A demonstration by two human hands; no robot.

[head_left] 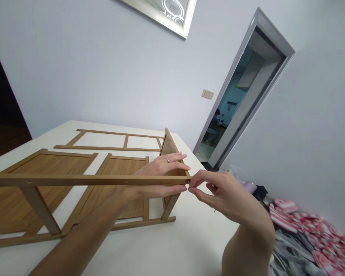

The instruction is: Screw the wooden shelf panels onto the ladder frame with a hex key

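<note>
A wooden frame rail (74,179) runs across the view above a white table (189,237). My left hand (161,174) is wrapped round its right end, where it meets an upright wooden end panel (169,147); a ring shows on one finger. My right hand (209,189) is at the rail's right tip, thumb and forefinger pinched together on something too small to make out. Two brown wooden panels (46,168) and an open wooden frame (109,140) lie flat on the table behind.
A doorway (241,103) at the right opens to another room where a person (214,128) sits. Striped pink and white cloth (299,226) and other items lie on the floor at the lower right. A framed picture (166,13) hangs on the wall.
</note>
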